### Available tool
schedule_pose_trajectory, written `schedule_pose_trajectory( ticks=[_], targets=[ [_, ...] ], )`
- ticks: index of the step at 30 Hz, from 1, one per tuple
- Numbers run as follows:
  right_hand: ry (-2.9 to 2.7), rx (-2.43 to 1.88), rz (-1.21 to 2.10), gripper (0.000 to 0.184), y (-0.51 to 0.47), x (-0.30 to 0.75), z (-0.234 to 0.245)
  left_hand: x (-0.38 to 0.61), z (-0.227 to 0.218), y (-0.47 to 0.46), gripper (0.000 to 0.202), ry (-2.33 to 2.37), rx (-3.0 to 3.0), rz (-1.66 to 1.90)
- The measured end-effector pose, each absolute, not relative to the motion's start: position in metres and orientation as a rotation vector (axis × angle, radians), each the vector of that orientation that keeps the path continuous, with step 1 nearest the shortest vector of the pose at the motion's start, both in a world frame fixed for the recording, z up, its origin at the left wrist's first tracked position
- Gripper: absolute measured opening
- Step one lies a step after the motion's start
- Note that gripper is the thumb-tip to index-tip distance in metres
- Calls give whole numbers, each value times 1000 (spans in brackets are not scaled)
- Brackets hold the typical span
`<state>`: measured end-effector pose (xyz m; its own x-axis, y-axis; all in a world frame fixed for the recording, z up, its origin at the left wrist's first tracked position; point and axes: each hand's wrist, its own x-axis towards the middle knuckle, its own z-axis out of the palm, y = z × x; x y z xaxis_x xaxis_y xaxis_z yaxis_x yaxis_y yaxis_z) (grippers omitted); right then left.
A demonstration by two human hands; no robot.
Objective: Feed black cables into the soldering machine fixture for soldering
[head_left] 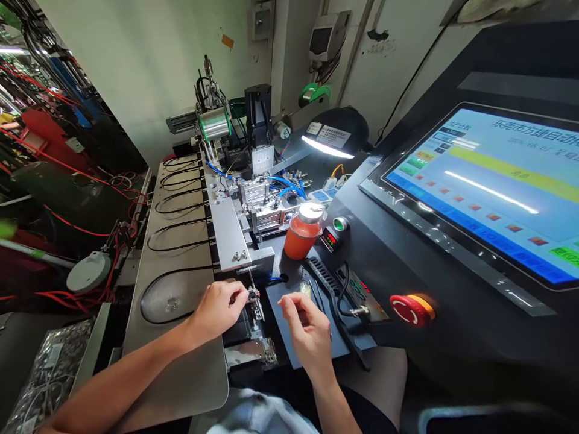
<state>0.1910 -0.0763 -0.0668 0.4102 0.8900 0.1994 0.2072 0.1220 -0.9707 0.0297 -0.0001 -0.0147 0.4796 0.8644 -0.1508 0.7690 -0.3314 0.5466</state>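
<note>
My left hand (222, 306) reaches over the edge of the metal plate, its thumb and fingers closed together beside a small metal fixture (256, 304). Whatever its fingertips hold is hidden or too small to name. To the right, above the dark work surface, my right hand (311, 334) is curled with thumb and forefinger together; I cannot make out anything in it. A looped black cable (156, 280) lies on the plate (181, 377), just left of my left hand. Behind my right hand are a black brush (332, 295) and a small clear packet (306, 289).
An orange jar with a pale lid (302, 232) stands behind the hands. Further back are metal clamps (266, 211), a solder wire spool (215, 125) and a lit lamp (337, 132). On the right sit a red stop button (411, 309) and a touchscreen (488, 187).
</note>
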Motion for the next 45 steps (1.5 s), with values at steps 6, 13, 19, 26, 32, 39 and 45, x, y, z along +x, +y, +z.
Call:
schedule_pose_trajectory(
  ticks=[6, 13, 19, 26, 32, 39, 45],
  targets=[
    [-1182, -1397, 736, 31, -61, 190, -75, 34, -12, -1, 26, 1373, 2170, 208],
    [-1299, -1347, 673, 24, -52, 184, -77, 35, -13, -1, 25, 1376, 2189, 205],
    [-1356, -1260, 479, 20, -63, 176, -75, 32, -14, -1, 25, 1347, 2176, 228],
    [-1354, -1230, 484, 22, -63, 173, -76, 29, -17, -1, 27, 1356, 2184, 241],
    [-1358, -1222, 518, 21, -66, 175, -76, 31, -20, -2, 28, 1384, 2200, 224],
    [-1292, -1349, 584, 25, -56, 180, -80, 34, -20, -2, 29, 1419, 2187, 230],
    [-1324, -1334, 768, 34, -39, 173, -82, 34, -18, -2, 28, 1391, 2179, 240]
  ],
)
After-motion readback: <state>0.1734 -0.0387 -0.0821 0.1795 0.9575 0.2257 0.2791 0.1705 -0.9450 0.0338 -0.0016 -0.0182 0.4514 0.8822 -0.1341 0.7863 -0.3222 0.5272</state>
